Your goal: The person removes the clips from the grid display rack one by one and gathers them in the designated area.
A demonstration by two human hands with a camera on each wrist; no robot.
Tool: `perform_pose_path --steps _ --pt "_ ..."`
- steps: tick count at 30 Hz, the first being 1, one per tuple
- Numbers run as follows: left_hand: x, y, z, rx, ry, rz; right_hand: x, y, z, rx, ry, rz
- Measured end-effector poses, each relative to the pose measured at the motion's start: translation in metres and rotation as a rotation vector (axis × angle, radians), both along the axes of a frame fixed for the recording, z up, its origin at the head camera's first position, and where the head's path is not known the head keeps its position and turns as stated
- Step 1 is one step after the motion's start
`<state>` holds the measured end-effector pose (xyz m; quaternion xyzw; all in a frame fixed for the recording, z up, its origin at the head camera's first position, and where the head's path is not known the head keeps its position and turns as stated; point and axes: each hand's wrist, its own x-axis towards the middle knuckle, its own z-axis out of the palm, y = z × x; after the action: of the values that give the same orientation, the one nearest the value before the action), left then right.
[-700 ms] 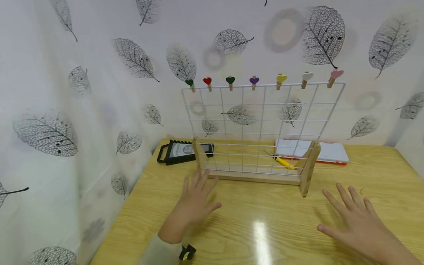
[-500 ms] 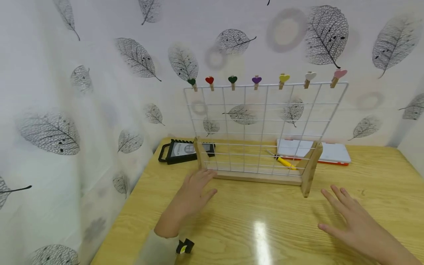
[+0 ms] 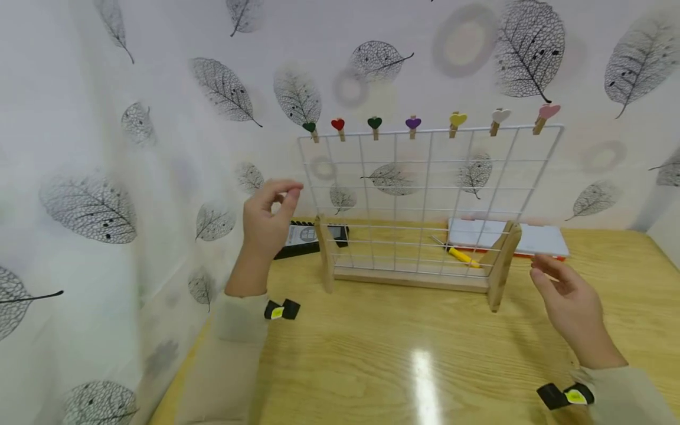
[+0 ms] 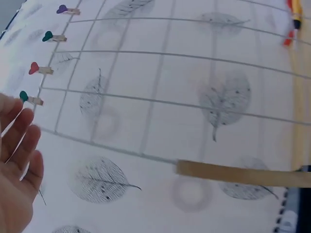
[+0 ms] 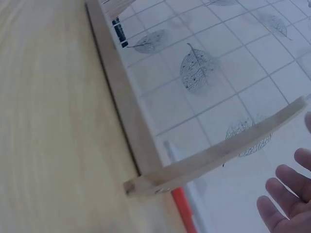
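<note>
A white wire grid rack on a wooden base (image 3: 409,279) stands upright on the table. Along its top wire are several small wooden clothespins with coloured hearts, from a green one (image 3: 310,128) at the left end to a pink one (image 3: 549,112) at the right. My left hand (image 3: 264,224) is raised just left of the grid, fingers loosely bent and holding nothing. In the left wrist view its fingertips overlap the end green clothespin (image 4: 32,99). My right hand (image 3: 572,301) hovers beside the right wooden leg (image 3: 503,265), bent loosely and without anything in it.
Behind the rack lie a yellow-handled screwdriver (image 3: 463,257), a flat pale case (image 3: 543,239) with a red edge, and a black case (image 3: 297,251) partly hidden by my left hand. A leaf-print curtain (image 3: 159,195) hangs along the left and back.
My left hand has risen from the rack's lower left corner to beside the grid, fingers bending in. My right hand has lifted toward the right leg, its spread fingers now curved.
</note>
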<state>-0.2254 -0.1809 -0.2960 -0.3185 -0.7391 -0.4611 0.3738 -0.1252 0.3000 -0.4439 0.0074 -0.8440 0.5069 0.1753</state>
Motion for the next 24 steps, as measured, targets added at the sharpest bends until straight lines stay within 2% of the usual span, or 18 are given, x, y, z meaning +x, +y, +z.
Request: perform_pose_path --steps 3,5,8,12,14,19,24 --pt "-0.011 0.006 0.025 0.073 0.010 0.031 -0.010 -0.006 0.006 -0.052 0.078 0.027" --pt "-0.017 0.009 0.043 0.079 -0.037 0.060 -0.015 -0.009 0.008 -0.054 0.117 0.044" --pt "-0.024 0.011 0.067 0.048 -0.200 0.064 -0.022 -0.013 0.009 -0.079 0.149 0.064" --pt "-0.032 0.014 0.088 -0.001 -0.423 0.034 -0.028 -0.018 0.006 -0.114 0.172 0.062" --pt "-0.035 0.016 0.093 -0.009 -0.481 0.013 -0.030 -0.021 0.005 -0.121 0.194 0.044" --pt "-0.039 0.022 0.096 -0.013 -0.525 -0.023 -0.037 -0.025 0.006 -0.131 0.216 0.008" --pt "-0.040 0.024 0.094 -0.037 -0.545 0.010 -0.044 -0.025 0.006 -0.158 0.154 0.020"
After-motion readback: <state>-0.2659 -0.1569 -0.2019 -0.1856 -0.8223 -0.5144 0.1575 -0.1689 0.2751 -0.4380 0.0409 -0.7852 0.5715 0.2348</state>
